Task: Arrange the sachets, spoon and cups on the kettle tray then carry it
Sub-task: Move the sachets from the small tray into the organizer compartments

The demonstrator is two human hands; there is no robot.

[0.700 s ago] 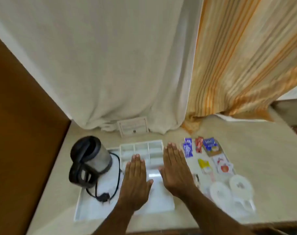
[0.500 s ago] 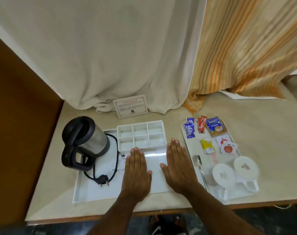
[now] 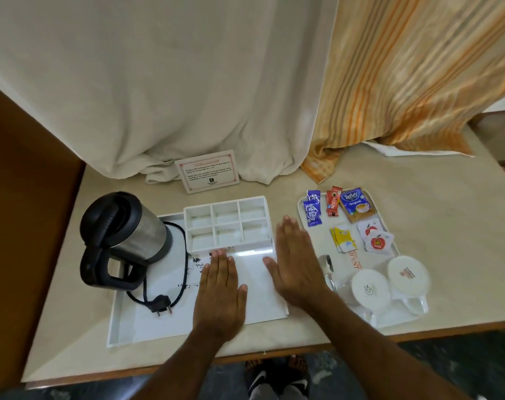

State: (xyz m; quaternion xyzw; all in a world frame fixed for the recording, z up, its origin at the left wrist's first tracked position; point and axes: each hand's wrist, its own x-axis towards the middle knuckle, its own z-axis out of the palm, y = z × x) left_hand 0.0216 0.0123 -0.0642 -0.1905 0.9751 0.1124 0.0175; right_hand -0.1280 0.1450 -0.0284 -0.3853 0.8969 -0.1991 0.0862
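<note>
- The left hand (image 3: pixel 221 294) lies flat, palm down, fingers straight and pressed together, holding nothing, over the floor of the white kettle tray (image 3: pixel 121 327).
- The right hand (image 3: pixel 296 264) is likewise flat and empty, fingers together, over the tray's right edge.
- Just beyond the fingertips sits the six-compartment organiser (image 3: pixel 226 225); the kettle (image 3: pixel 127 232) stands at the tray's left.
- On a second tray (image 3: pixel 301 203) to the right lie the sachets (image 3: pixel 356 207), the spoon (image 3: pixel 326 262) and two upturned cups (image 3: pixel 369 290).

Both forearms were bare, no sleeves reaching them. The left hand (image 3: pixel 221 295) and right hand (image 3: pixel 296 264) wore no rings, watch or gloves. Below the hands, the feet wore dark sandals (image 3: pixel 277 376) with a white mark.
</note>
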